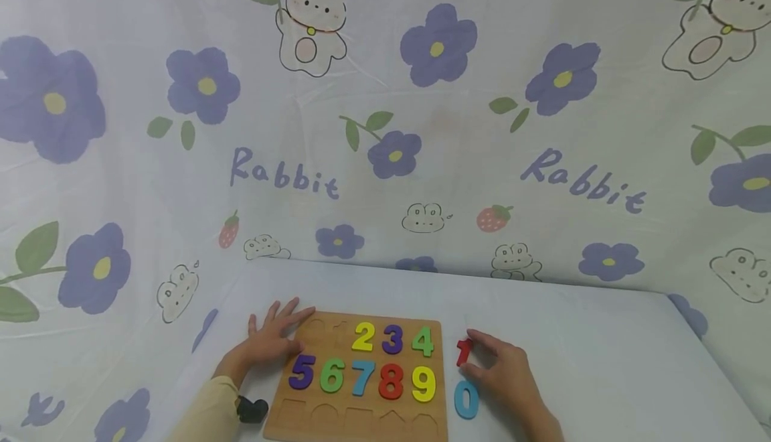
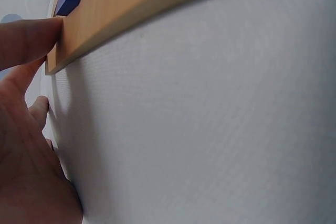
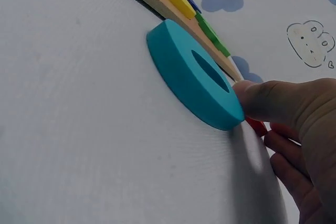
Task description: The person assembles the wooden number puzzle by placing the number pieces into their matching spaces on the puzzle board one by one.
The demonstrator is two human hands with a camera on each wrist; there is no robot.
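A wooden number board (image 1: 328,348) lies on the white table. My left hand (image 1: 271,338) rests at its upper left corner with fingers spread; in the left wrist view the thumb (image 2: 31,40) presses on the board's edge. Right of the board, my right hand (image 1: 506,368) pinches a red number 1 (image 1: 462,352) between thumb and fingers. That piece is mostly hidden behind the thumb in the right wrist view. Just below it on the table lies a blue number 0 (image 1: 466,400). Coloured numbers 2 to 9 sit in the board, and two recesses show at its top left.
Shape outlines run along the board's front row. The white table (image 1: 602,355) extends to the right of my right hand. Behind it hangs a cloth (image 1: 470,127) printed with flowers and rabbits. A small black device (image 1: 251,410) is at my left wrist.
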